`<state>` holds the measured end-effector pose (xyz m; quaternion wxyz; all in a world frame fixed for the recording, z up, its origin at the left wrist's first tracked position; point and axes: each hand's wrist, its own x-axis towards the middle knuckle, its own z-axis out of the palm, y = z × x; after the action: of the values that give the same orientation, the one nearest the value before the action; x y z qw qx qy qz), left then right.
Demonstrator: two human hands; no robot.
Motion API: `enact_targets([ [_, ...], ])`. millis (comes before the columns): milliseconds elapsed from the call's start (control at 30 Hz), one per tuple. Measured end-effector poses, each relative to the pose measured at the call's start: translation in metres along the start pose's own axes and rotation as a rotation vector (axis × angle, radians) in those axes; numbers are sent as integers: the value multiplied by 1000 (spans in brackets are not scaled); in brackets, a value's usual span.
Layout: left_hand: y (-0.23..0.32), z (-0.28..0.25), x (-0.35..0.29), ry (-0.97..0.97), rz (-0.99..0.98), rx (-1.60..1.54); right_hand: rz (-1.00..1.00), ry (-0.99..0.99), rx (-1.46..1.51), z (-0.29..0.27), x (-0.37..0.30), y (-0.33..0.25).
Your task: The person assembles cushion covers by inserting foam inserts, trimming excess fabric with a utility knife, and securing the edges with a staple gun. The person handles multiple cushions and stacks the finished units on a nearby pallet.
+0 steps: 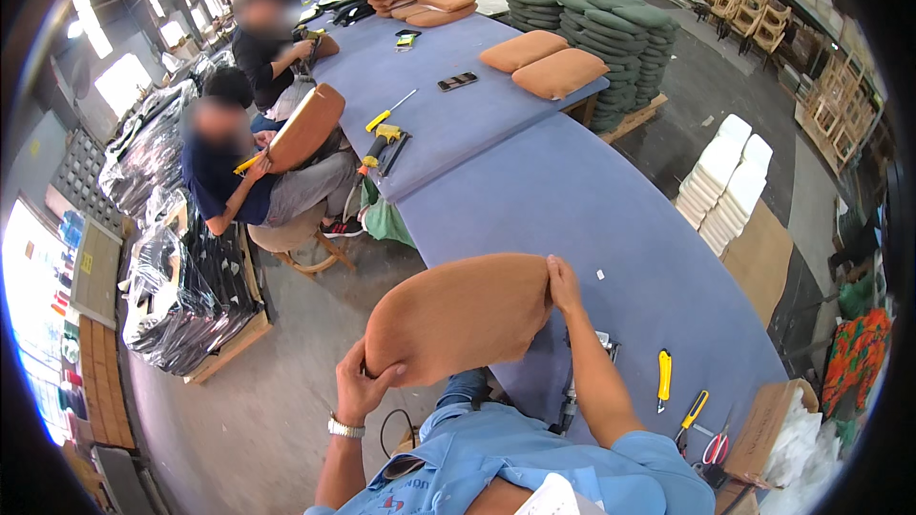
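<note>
An orange-brown upholstered chair pad with rounded corners is held up in front of me, over the near edge of the blue-covered table. My left hand grips its lower left corner, the thumb lying on the broad face. Round the upper right corner my right hand is closed, its fingers partly hidden behind the pad. A metal tool, perhaps a staple gun, lies under my right forearm and is partly covered by it.
On the table's right lie a yellow utility knife, a yellow-handled tool and red-handled scissors beside a cardboard box. A yellow staple gun lies farther off. Two people sit at the left, one holding another brown pad. Green pads stand stacked beyond.
</note>
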<state>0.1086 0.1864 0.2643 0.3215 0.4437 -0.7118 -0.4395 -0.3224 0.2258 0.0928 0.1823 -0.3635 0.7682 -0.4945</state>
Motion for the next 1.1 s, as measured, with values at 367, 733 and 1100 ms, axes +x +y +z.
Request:
enact_targets([
  [367,-104,12,-68,299,-247,-103,282,-336,-128,0,-25,14],
  [733,-124,133,-21,-170,-547,-666,-536,54,-55,-191,-39,-234],
  [1100,-121,216,1,-750,-793,-233,-658,344,-213,-148,-42,-220],
])
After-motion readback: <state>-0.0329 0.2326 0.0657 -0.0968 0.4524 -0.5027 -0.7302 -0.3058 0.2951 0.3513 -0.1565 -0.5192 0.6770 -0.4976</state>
